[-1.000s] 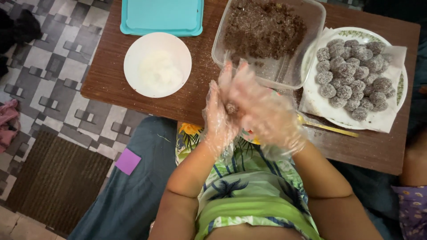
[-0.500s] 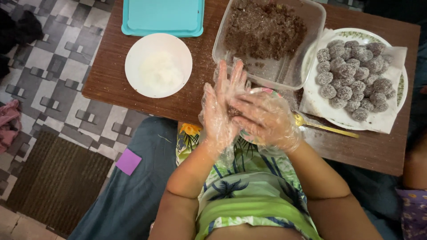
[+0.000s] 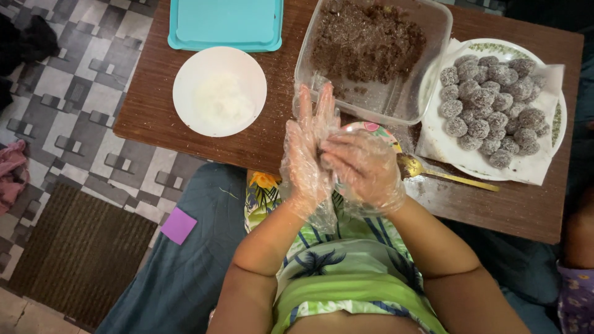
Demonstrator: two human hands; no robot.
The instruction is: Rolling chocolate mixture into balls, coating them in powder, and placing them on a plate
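Observation:
Both my hands wear clear plastic gloves and press together above the near edge of the brown table [image 3: 204, 148]. My left hand [image 3: 307, 148] stands with fingers straight. My right hand [image 3: 364, 168] cups against its palm, with a dark lump of mixture [image 3: 322, 150] just visible between them. Behind them stands a clear plastic tub [image 3: 402, 93] holding dark brown mixture [image 3: 368, 40]. To the right, a white plate [image 3: 552, 145] lined with paper carries several coated dark balls [image 3: 489, 102].
A white bowl of white powder [image 3: 219, 91] sits left of my hands. A turquoise lid [image 3: 226, 23] lies at the far edge. A gold spoon [image 3: 445, 175] rests near a small patterned dish [image 3: 371, 128]. A purple paper square [image 3: 179, 225] lies on blue cloth.
My right hand has slid back toward me across the left palm, rolling the lump between them. The left hand's fingers now point straighter toward the tub.

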